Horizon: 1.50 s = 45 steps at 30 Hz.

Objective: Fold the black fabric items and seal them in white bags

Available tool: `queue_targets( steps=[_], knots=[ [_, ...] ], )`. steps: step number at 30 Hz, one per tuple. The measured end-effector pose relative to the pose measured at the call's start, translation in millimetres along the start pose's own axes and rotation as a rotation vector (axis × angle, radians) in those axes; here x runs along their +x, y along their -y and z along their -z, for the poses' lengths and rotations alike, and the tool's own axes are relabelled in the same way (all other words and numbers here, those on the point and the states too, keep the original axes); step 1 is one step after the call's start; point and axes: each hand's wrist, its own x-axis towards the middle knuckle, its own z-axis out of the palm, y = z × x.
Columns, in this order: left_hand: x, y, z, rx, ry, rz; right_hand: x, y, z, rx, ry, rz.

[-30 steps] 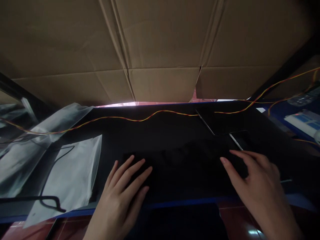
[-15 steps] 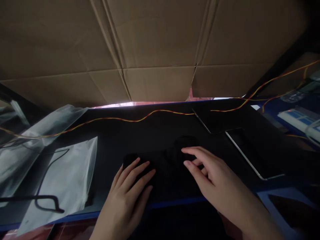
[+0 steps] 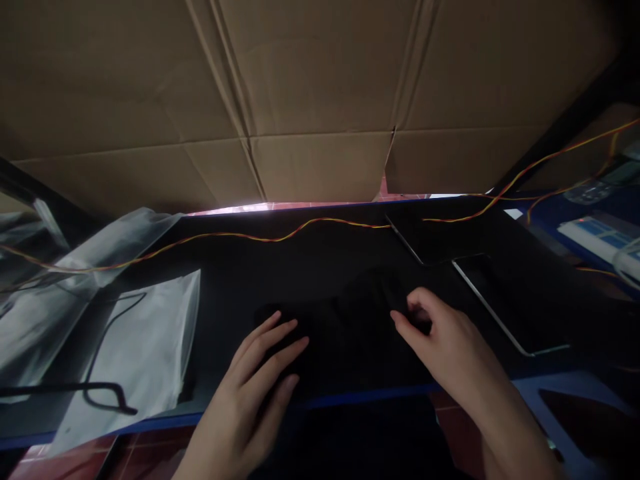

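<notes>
On the dark table lies a black item [image 3: 355,320] that barely stands out from the surface, so its kind and edges are hard to make out. My left hand [image 3: 255,380] rests at its left side with fingers stretched out and apart. At the right side is my right hand [image 3: 437,330], its fingers curled in and the thumb tip near the black item. What sits between those fingers, if anything, is too dark to see. To the right of that hand lies a dark-screened phone [image 3: 505,307] with a pale edge.
A second dark flat device [image 3: 425,240] lies behind the phone. Clear plastic bags [image 3: 140,347] and black-framed glasses [image 3: 107,387] are on the left. A red-yellow twisted wire [image 3: 270,238] crosses the back, before a cardboard wall [image 3: 320,163].
My right hand has moved right and slightly nearer to me, its forefinger curling in from a stretched pose. My left hand stays nearly in place. The view has shifted slightly.
</notes>
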Motion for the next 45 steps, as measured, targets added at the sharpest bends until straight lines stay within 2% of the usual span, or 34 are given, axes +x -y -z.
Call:
queue_targets(
  steps=[2, 6, 8, 9, 12, 14, 16, 19, 21, 24, 26, 28, 32, 34, 37, 40, 42, 45],
  knots=[
    [0, 0, 0, 0.002, -0.025, 0.001, 4, 12, 11, -0.053, -0.04, 0.014],
    [9, -13, -11, -0.012, -0.056, -0.033, -1, 53, 25, -0.162, -0.224, 0.068],
    [17, -22, -18, -0.051, -0.063, -0.049, -10, 79, 20, -0.1, -0.211, 0.147],
    [20, -25, -20, -0.08, -0.06, -0.05, -15, 90, 16, -0.036, -0.166, 0.21],
    [21, -23, -16, -0.145, -0.053, -0.023, -25, 106, 4, 0.216, 0.105, 0.337],
    [13, -14, -4, -0.147, -0.047, 0.04, -26, 100, 0, 0.348, 0.194, 0.341],
    [3, -6, 10, -0.122, -0.092, 0.126, -24, 85, -1, 0.382, 0.193, 0.336],
    [-2, -9, 24, -0.055, -0.292, 0.236, -21, 67, -3, 0.27, 0.216, 0.417],
    [6, -20, 23, 0.0, -0.339, 0.204, -22, 66, -8, 0.181, 0.242, 0.502],
    [28, -32, 6, 0.108, -0.168, 0.049, -22, 77, -17, 0.076, 0.173, 0.566],
    [39, -30, -10, 0.196, -0.054, -0.006, -22, 85, -26, 0.026, 0.056, 0.574],
    [41, -21, -23, 0.255, 0.005, -0.016, -21, 89, -38, -0.01, -0.001, 0.585],
    [29, -7, -37, 0.318, 0.011, -0.011, -22, 82, -65, -0.072, 0.122, 0.573],
    [25, -6, -39, 0.341, 0.01, -0.024, -22, 76, -70, -0.094, 0.168, 0.54],
    [25, -9, -33, 0.323, 0.031, -0.059, -20, 69, -62, -0.084, 0.261, 0.536],
    [24, -3, -13, 0.265, 0.019, -0.018, -16, 58, -40, 0.004, 0.321, 0.55],
    [18, 10, 6, 0.256, -0.08, 0.101, -16, 47, -24, 0.065, 0.286, 0.503],
    [2, 40, 31, 0.383, -0.216, 0.387, -21, 27, -10, 0.099, 0.222, 0.401]
  ],
)
